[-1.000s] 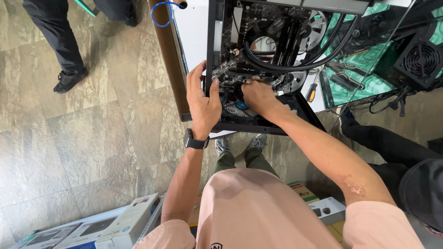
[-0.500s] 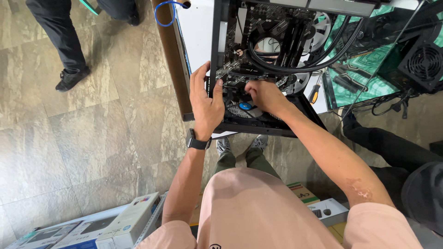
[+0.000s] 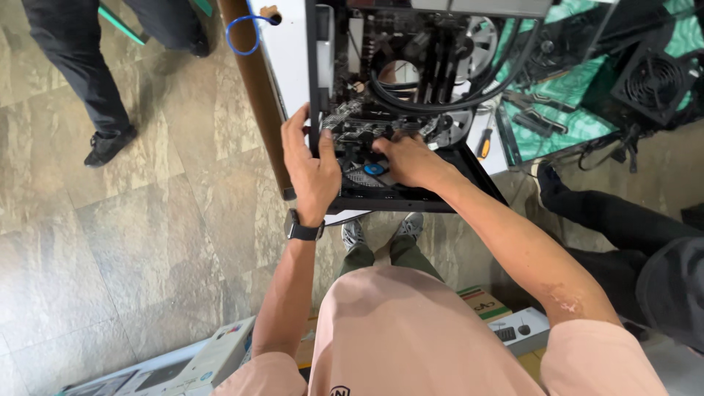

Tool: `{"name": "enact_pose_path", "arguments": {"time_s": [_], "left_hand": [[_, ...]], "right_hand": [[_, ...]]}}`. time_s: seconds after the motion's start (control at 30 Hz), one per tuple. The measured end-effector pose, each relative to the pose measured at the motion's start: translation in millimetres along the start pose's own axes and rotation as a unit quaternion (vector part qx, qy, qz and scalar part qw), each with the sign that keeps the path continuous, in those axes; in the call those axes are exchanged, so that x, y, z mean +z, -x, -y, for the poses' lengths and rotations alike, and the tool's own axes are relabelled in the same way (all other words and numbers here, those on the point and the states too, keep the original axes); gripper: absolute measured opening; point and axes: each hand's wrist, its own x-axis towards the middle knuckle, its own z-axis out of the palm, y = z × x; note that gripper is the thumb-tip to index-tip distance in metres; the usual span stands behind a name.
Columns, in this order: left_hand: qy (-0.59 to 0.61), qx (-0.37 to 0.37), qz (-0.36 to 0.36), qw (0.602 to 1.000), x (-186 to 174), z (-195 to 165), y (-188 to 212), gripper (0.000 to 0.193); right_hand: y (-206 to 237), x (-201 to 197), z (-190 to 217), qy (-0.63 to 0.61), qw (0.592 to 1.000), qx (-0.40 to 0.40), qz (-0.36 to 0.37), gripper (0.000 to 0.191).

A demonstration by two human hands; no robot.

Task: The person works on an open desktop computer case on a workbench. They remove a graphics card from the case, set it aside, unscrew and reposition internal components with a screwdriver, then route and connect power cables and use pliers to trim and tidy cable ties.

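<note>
At upper centre, our left hand [image 3: 312, 165] has slid up, clasping the open black metal computer case [image 3: 411, 198] by its edge; our right hand [image 3: 411, 158] stays inside, its grip hidden.

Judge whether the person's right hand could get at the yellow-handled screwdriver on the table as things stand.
Probably yes. The right hand is inside the open computer case, and the screwdriver lies on the table just outside the case's right edge. Nothing covers it, though the hand would first have to lift clear of the case wall.
</note>
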Motion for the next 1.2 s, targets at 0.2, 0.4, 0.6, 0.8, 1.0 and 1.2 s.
{"name": "enact_pose_path", "arguments": {"time_s": [0.2,0.4,0.6,0.8,1.0,1.2], "left_hand": [[-0.103,0.215,-0.111,0.965,53.5,-51.4,25.9,0.037],[-0.024,0.200,0.133,0.970,162.2,-100.5,64.4,0.020],[0.021,0.206,0.216,0.954,271.8,-137.5,117.4,0.017],[0.017,0.209,0.250,0.945,381.8,-202.1,191.1,0.015],[-0.025,0.211,0.230,0.950,425.4,-248.6,237.5,0.015],[-0.058,0.170,0.195,0.964,384.6,-213.1,221.6,0.013]], "right_hand": [[56.4,-37.9,-43.1,-0.151,0.970,-0.115,-0.150,0.037],[173.8,-105.6,-150.0,-0.377,0.902,-0.058,-0.203,0.014],[241.7,-110.9,-290.4,-0.507,0.754,-0.041,-0.417,0.008],[250.1,-28.6,-468.0,-0.443,0.813,0.097,-0.364,0.011],[255.0,53.4,-532.3,-0.074,0.962,0.114,-0.237,0.031],[203.7,65.1,-504.2,-0.065,0.968,0.123,-0.207,0.042]]}}
